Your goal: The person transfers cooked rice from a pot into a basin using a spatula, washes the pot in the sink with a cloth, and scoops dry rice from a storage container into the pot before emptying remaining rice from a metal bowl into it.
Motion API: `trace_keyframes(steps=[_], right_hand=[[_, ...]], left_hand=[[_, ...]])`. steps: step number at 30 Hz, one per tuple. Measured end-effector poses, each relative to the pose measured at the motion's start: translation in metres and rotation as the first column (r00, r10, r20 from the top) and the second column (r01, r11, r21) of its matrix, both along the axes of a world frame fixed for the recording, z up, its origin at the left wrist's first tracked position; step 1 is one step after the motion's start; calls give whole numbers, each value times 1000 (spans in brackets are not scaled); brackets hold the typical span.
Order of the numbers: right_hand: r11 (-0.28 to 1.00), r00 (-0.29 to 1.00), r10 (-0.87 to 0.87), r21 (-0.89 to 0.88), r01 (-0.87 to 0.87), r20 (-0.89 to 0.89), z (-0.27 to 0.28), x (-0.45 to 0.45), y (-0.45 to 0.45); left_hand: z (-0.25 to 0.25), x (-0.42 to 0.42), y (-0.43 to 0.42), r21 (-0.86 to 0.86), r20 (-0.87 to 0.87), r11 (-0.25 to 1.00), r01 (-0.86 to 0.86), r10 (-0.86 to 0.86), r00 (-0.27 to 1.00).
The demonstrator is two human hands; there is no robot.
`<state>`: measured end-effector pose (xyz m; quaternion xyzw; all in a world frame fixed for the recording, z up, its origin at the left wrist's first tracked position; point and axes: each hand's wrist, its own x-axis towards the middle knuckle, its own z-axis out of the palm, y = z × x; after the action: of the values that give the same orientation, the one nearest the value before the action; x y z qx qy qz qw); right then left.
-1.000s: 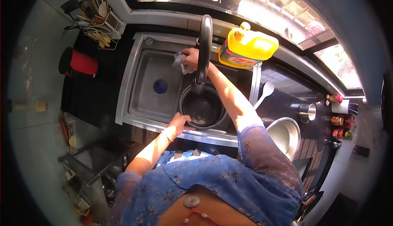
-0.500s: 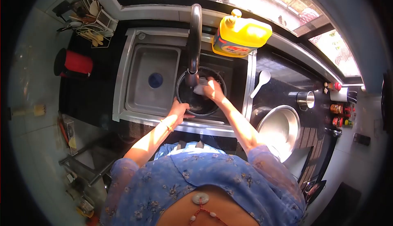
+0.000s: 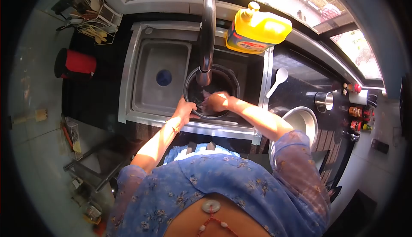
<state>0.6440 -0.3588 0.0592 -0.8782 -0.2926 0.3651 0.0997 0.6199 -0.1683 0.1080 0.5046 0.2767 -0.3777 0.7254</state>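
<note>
A dark round pot [image 3: 224, 79] sits in the right basin of the sink, below the faucet [image 3: 207, 35]. My left hand [image 3: 186, 109] is closed on the pot's near-left rim, thumb over the edge. Inside the pot, my right hand [image 3: 219, 102] is closed around a pale cloth [image 3: 205, 97], pressed to the near-left inner wall. The cloth is partly hidden by the fingers and slightly blurred. What lies at the pot's bottom is too dark to make out.
The left basin [image 3: 148, 71] has a dark blue drain. Behind the sink stands a yellow jug [image 3: 259, 30]. A white spoon [image 3: 277, 82], a metal cup [image 3: 323, 101] and a large metal basin [image 3: 305, 123] are on the right counter. A red-and-black container [image 3: 76, 63] lies left.
My right hand has moved the cloth toward me and slightly left inside the pot, with the elbow swinging outward. My left hand stays on the rim. The view has shifted slightly.
</note>
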Motion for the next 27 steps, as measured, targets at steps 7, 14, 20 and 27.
trace_keyframes(steps=[7,14,20,27], right_hand=[[997,761,-73,37,64,644,15,39,-11],[813,894,-376,549,192,244,7,15,42],[954,959,284,103,-283,5,39,17,3],[999,881,3,-44,20,474,27,46,-11]], left_hand=[[24,10,-7,10,10,999,31,-31,999],[25,17,-3,96,101,995,-24,15,995],[22,25,4,138,115,987,82,-98,988],[30,35,6,125,96,983,136,-148,984]])
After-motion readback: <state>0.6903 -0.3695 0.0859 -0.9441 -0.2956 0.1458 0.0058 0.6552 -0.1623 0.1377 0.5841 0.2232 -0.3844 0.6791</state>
